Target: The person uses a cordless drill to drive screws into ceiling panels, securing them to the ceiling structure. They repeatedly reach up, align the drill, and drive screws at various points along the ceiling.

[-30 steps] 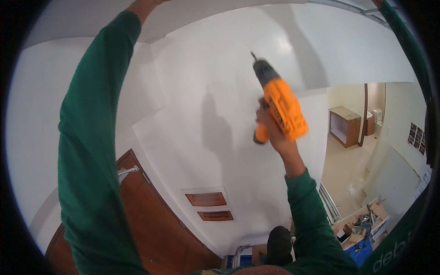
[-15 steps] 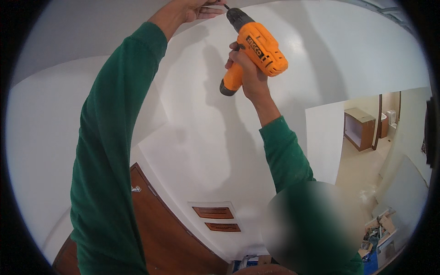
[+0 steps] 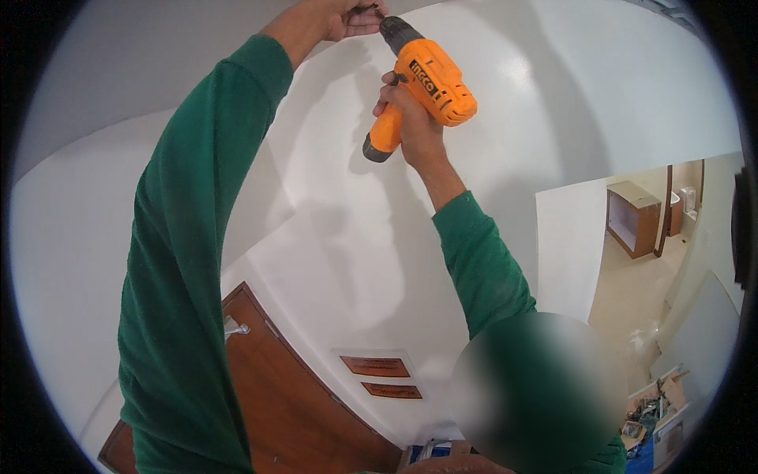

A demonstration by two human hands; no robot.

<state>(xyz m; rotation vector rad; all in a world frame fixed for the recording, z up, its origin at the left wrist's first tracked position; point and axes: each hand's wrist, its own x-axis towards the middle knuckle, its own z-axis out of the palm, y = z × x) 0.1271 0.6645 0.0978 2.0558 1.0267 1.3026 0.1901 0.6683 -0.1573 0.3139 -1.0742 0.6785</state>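
My right hand (image 3: 418, 125) is wrapped round the grip of an orange and black cordless drill (image 3: 438, 83), a finger near the trigger. The drill's black chuck (image 3: 397, 33) points up and to the left. Just beside the chuck's tip is my left hand (image 3: 347, 20), raised to the top edge of the view. Its thumb and forefinger look pinched at a small dark thing by the bit, too small and cut off to name; the other fingers reach toward the chuck. Both arms are stretched upward in green sleeves.
A white wall (image 3: 474, 166) rises behind the drill. Below left stands a brown door (image 3: 308, 403) with a lever handle, beside two brown-framed vents (image 3: 377, 366). At right, an opening shows a brown cabinet (image 3: 643, 225); a box of tools (image 3: 654, 411) sits lower right.
The drill and my right hand have shifted slightly left and up, bringing the chuck closer to my left fingers. The view has turned a little, so the room sits farther right.
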